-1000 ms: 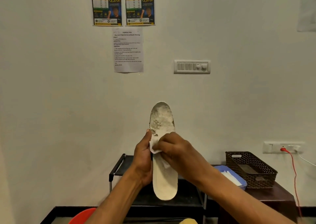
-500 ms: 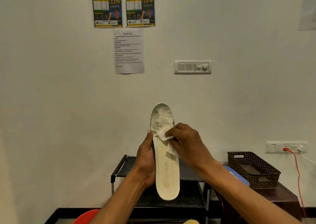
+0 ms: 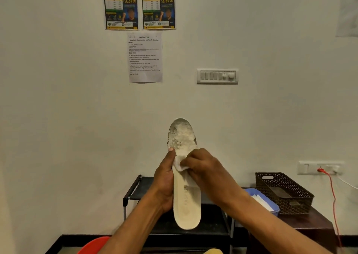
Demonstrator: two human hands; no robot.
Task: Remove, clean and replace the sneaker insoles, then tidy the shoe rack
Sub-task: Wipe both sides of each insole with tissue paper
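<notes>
A cream sneaker insole [image 3: 186, 205] stands upright in front of me, toe end up, its toe area worn and grey. My left hand [image 3: 163, 184] grips its left edge, thumb on the front face. My right hand [image 3: 203, 168] presses a white wipe [image 3: 179, 161] against the insole's middle, just below the worn patch. Behind the insole stands the black shoe rack [image 3: 135, 187]; its shelves are mostly hidden by my arms.
A dark woven basket [image 3: 284, 193] and a blue tub [image 3: 269, 205] with white wipes sit on a dark wooden table [image 3: 313, 224] at the right. A red cable [image 3: 334, 195] hangs from the wall socket. A red round object [image 3: 93, 246] shows at the bottom left.
My right hand slid the wipe up to the worn toe area, then back down to the insole's middle. The left hand kept its hold.
</notes>
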